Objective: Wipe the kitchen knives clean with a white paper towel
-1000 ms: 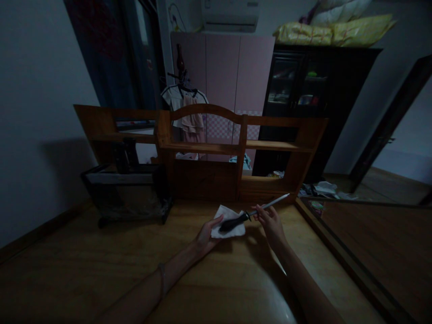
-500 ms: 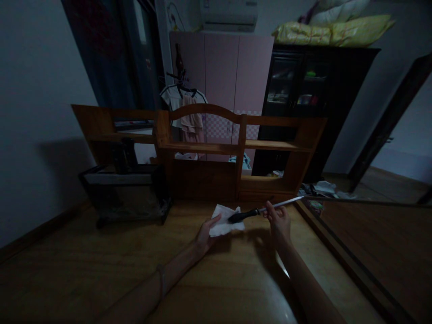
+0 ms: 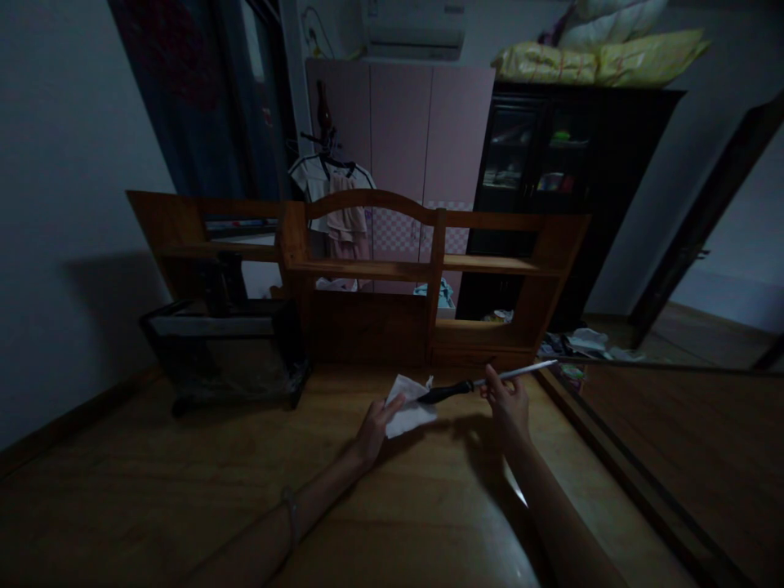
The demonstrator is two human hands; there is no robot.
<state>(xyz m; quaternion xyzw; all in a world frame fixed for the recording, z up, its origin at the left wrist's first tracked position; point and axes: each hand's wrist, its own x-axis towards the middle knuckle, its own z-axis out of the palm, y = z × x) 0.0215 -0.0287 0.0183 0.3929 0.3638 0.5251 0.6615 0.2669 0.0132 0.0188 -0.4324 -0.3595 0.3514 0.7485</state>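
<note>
My right hand pinches the metal shaft of a long rod-like tool with a black handle, held nearly level above the wooden desk. My left hand grips a crumpled white tissue just under the black handle end. Tissue and handle look in contact. Both hands sit close together near the desk's far middle.
A wooden shelf unit stands along the desk's back edge. A dark glass tank sits at the back left. Behind are a pink wardrobe and a dark cabinet. A dark raised board lies at the right.
My right hand has carried the tool to the right and levelled it, so the black handle slid across the tissue toward its right edge. My left hand stayed about where it was.
</note>
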